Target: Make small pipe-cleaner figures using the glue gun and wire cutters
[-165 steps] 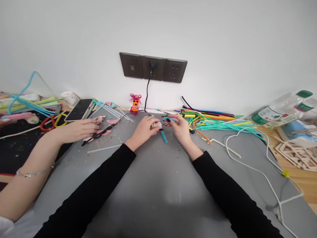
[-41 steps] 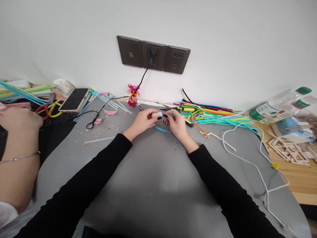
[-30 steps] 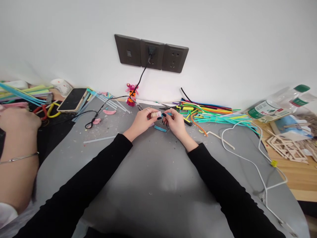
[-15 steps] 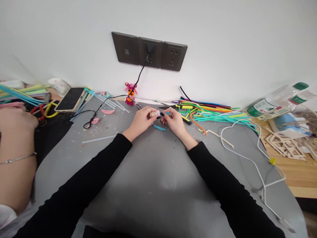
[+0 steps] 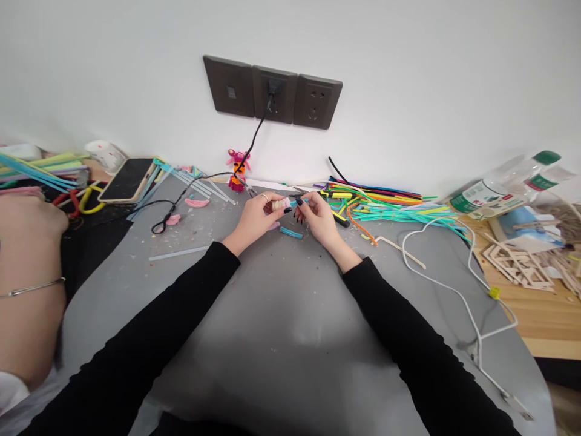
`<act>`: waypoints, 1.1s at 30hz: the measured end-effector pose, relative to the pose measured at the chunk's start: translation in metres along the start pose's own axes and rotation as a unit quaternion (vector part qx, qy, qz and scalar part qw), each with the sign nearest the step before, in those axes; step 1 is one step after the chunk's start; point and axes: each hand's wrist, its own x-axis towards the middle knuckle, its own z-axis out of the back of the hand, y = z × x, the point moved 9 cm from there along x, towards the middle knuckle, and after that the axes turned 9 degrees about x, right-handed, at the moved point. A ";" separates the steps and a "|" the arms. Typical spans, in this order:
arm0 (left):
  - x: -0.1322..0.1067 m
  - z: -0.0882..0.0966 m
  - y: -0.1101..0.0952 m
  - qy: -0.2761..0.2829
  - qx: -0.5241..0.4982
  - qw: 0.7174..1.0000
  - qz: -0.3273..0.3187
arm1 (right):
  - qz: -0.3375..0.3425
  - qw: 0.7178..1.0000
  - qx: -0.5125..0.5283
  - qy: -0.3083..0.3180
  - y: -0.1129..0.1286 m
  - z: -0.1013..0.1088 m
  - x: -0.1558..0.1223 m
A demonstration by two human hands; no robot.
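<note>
My left hand [image 5: 255, 218] is closed around a small pale pink and beige twisted piece [image 5: 279, 205] at the far middle of the grey mat [image 5: 272, 315]. My right hand [image 5: 318, 219] pinches a short blue pipe-cleaner bit against that piece's end. The fingertips of both hands meet there. Another short blue piece [image 5: 291, 232] lies on the mat just below my hands.
A heap of coloured pipe cleaners [image 5: 390, 209] lies right of my hands. A white cable [image 5: 458, 297] loops across the right. A black cord [image 5: 200, 184] runs from the wall sockets [image 5: 272, 91]. Another person's arm [image 5: 27, 284] is at left, by a phone [image 5: 126, 179]. Bottles [image 5: 503, 188] and wooden parts [image 5: 521, 266] sit far right.
My hands stay together on the small piece, working it with slight finger shifts. The other person's hand has drawn back from the mat to the far left. The view has tilted down a little.
</note>
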 end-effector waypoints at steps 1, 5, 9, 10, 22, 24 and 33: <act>0.000 -0.001 0.000 0.004 -0.002 1.000 0.001 | 0.005 1.000 -0.011 0.000 0.003 0.001 0.000; 0.000 -0.005 0.001 0.015 -0.006 1.000 -0.003 | 0.006 1.000 -0.017 0.007 0.008 0.001 0.000; 0.001 -0.005 -0.001 0.014 -0.014 1.000 -0.005 | 0.003 1.000 -0.012 0.015 0.008 -0.001 0.000; 0.000 -0.005 -0.001 0.013 -0.019 1.000 0.000 | 0.002 1.000 -0.013 0.014 0.007 -0.001 0.000; 0.002 -0.003 0.006 0.044 -0.104 0.992 0.055 | 0.067 0.997 -0.041 -0.012 0.015 0.006 -0.001; 0.002 -0.005 0.004 0.058 -0.120 0.989 0.057 | 0.067 0.996 -0.050 -0.013 0.017 0.008 -0.002; 0.000 -0.007 0.003 0.076 -0.106 0.990 0.048 | 0.028 0.999 -0.034 -0.024 0.012 0.012 -0.001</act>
